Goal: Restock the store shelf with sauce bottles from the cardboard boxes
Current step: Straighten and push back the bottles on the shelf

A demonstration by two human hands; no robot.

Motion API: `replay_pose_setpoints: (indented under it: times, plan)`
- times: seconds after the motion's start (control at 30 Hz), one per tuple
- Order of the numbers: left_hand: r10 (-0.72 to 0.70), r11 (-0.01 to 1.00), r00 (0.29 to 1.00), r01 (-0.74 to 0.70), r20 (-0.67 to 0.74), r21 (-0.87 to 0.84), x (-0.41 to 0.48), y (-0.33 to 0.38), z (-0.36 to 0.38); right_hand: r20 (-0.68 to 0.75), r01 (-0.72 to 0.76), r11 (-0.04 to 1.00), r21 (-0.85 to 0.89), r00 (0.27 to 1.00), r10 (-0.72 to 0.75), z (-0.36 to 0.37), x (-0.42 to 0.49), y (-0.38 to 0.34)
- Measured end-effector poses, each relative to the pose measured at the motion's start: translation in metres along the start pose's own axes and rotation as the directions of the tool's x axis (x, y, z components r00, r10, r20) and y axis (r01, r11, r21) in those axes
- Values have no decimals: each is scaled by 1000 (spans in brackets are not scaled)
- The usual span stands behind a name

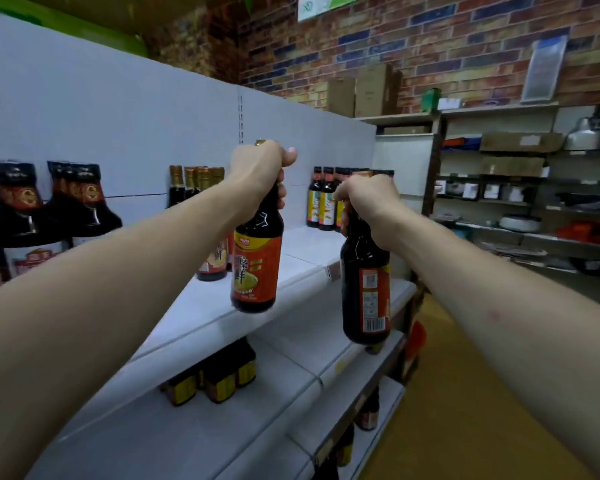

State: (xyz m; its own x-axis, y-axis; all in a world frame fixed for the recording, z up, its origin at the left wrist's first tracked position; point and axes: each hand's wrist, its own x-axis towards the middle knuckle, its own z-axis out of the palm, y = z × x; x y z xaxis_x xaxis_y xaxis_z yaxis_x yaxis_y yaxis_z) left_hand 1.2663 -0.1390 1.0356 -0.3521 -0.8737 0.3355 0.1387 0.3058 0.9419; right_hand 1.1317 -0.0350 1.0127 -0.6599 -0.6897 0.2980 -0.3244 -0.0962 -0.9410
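My left hand (258, 168) grips the neck of a dark sauce bottle (256, 265) with an orange label facing me, held in the air above the white top shelf (302, 244). My right hand (364, 199) grips the neck of a second dark sauce bottle (365, 289), its barcode side facing me, hanging past the shelf's front edge. Behind the left-hand bottle stand matching bottles with gold caps (196, 183). A row of red-capped bottles (321, 199) stands at the back right of the same shelf. No cardboard box with bottles shows near my hands.
Large dark bottles (49, 209) fill the shelf's far left. Small dark bottles (215, 375) stand on the lower shelf. A brick wall (430, 46) rises behind, cardboard boxes (361, 91) on top. Grey racks (520, 202) with goods stand at right above a yellow floor (465, 410).
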Motion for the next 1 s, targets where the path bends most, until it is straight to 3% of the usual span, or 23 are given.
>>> replay_pose_setpoints:
  times: [0.3,0.57,0.87,1.0]
  plan:
    - [30,994,950,4,-312,108,79,-38,-18,282,74,984,161,952,-117,55,118,-3]
    - [74,982,791,51,-608,185,109,-64,-16,511,23,953,301,840,-182,112,184,16]
    - [92,959,680,136,-727,249,120,-86,-11,628,-44,951,306,760,-167,156,206,41]
    - [131,943,689,136,-713,304,120,-91,-16,640,-64,940,336,748,-178,168,205,49]
